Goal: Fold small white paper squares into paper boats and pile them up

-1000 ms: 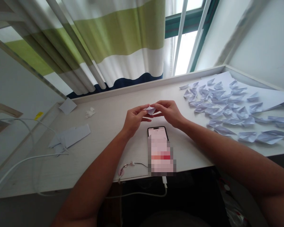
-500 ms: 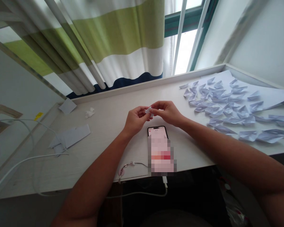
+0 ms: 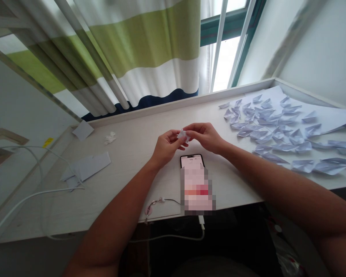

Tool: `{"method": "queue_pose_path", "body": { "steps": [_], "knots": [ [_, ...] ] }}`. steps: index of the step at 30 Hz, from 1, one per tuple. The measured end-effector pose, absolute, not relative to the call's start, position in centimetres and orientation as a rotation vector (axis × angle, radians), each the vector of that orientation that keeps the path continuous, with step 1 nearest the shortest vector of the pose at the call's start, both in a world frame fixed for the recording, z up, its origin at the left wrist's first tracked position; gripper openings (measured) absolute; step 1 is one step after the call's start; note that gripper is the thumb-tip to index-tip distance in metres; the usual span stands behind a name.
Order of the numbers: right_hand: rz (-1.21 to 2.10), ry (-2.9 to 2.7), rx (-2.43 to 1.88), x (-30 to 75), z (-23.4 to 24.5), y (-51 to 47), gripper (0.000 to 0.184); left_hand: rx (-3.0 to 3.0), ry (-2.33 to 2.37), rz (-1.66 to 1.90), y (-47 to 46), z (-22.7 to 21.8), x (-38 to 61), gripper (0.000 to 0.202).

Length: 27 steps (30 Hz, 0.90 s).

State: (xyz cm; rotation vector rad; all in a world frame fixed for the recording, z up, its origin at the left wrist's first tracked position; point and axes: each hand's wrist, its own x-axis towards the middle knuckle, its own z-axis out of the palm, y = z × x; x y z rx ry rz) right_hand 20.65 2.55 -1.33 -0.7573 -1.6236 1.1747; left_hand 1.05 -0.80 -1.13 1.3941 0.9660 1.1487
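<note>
Above the middle of the desk, my left hand (image 3: 168,146) and my right hand (image 3: 204,136) meet at the fingertips. Pinched between them is a small folded piece of white paper (image 3: 183,135), partly hidden by my fingers. Below my hands lies a smartphone (image 3: 192,161), its lower part covered by a pixelated patch. To the right, several folded paper boats (image 3: 265,129) lie scattered, many on a large white paper sheet (image 3: 325,115).
The white desk (image 3: 127,154) runs along a window with a striped curtain (image 3: 150,50). At its left lie paper strips (image 3: 86,167), a paper square (image 3: 82,130) and a crumpled tissue (image 3: 110,138). A white cable (image 3: 37,194) crosses the desk's left end.
The small paper has turned and opened out slightly between my fingers. My hands have stayed close together, and the boats and phone have not visibly moved.
</note>
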Motion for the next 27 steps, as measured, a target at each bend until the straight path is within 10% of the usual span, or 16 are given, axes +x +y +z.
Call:
{"method": "queue_pose_path", "body": {
  "steps": [27],
  "knots": [
    [0.514, -1.753, -0.998, 19.5, -1.6, 0.7, 0.018, 1.408, 0.997, 1.291, -1.5, 0.0, 1.9, 0.053]
  ]
}}
